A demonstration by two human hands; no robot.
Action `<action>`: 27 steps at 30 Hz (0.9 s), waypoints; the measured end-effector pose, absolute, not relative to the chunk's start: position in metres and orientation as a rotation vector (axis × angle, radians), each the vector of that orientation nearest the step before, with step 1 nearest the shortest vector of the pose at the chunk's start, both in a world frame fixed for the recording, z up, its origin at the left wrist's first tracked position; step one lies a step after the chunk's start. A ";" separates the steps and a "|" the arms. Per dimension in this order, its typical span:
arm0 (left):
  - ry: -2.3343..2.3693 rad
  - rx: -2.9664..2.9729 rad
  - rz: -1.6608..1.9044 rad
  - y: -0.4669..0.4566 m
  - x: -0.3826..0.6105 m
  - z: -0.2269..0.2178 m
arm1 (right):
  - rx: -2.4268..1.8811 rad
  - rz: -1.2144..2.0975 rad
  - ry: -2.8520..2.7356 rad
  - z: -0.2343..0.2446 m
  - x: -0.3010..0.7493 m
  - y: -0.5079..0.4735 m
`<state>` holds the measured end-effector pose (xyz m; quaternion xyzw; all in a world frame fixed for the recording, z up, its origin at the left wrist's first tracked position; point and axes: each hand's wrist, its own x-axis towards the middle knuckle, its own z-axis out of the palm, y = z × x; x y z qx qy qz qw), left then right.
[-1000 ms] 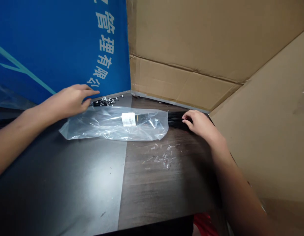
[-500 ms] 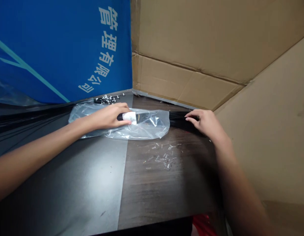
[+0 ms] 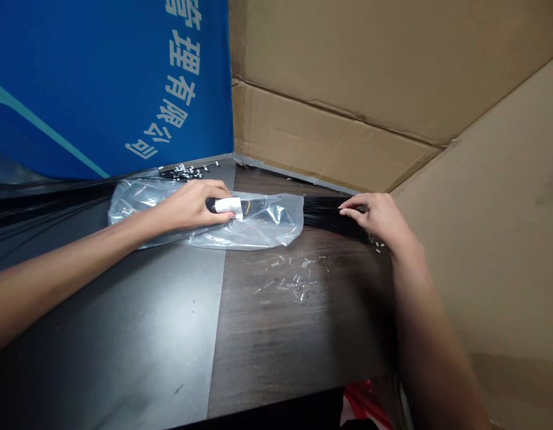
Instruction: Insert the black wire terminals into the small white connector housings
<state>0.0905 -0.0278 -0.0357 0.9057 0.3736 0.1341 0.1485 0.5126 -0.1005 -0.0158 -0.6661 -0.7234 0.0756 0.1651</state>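
A clear plastic bag (image 3: 267,224) lies across the dark table (image 3: 280,334) with a bundle of thin black wires (image 3: 323,214) sticking out of its right end. A white label (image 3: 229,206) wraps the bundle inside the bag. My left hand (image 3: 189,205) is closed round the bundle through the bag, just left of the label. My right hand (image 3: 377,216) pinches the exposed wire ends at the right, fingers curled on them.
Several small clear plastic bits (image 3: 292,280) are scattered in front of the bag. More black wires with white tips (image 3: 187,172) lie at the back by a blue board (image 3: 101,83). Cardboard walls (image 3: 348,89) close off the back and right. Something red (image 3: 366,403) shows below the table edge.
My left hand moved from the back left onto the bag and gripped the bundle by the label. My right hand shifted slightly right along the wire ends.
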 end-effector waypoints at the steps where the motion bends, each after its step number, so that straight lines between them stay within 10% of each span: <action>1: 1.071 2.602 0.391 -0.028 0.091 -0.036 | -1.898 0.213 -2.057 -0.016 0.513 -0.101; 27: 1.073 2.602 0.399 -0.029 0.091 -0.035 | -2.011 0.187 -1.963 -0.017 0.528 -0.099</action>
